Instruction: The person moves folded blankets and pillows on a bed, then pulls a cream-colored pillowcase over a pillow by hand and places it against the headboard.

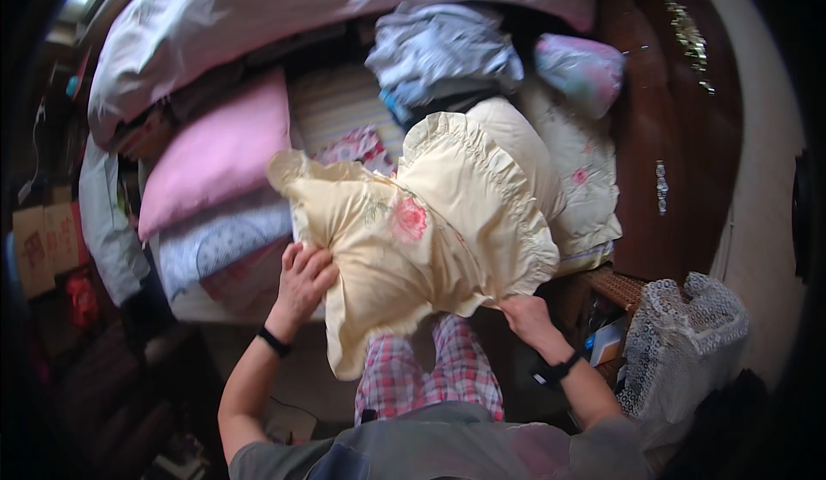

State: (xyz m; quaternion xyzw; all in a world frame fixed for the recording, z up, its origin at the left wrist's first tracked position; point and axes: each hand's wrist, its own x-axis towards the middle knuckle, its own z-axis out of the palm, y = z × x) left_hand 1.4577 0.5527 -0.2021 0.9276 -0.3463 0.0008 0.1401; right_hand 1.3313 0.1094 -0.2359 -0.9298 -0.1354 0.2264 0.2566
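Note:
A cream pillow [379,278] in a ruffled case with a pink embroidered flower hangs tilted in front of me, over the near side of the bed. My left hand [305,278] is closed on its left side, bunching the cloth into creases. At the lower right, my right hand [529,316] pinches the edge of the ruffled case. Behind the held pillow lies a second cream cushion [516,140], partly covered by the ruffle. Farther right, a flat cream piece with flowers [585,175] rests on the bed.
A pink pillow [228,157] lies on a blue patterned one [228,230] at left. Folded bluish clothes [443,54] and a plastic-wrapped bundle [581,71] sit at the back. On the right stand a dark wooden panel [662,136] and a lace-covered object [684,342].

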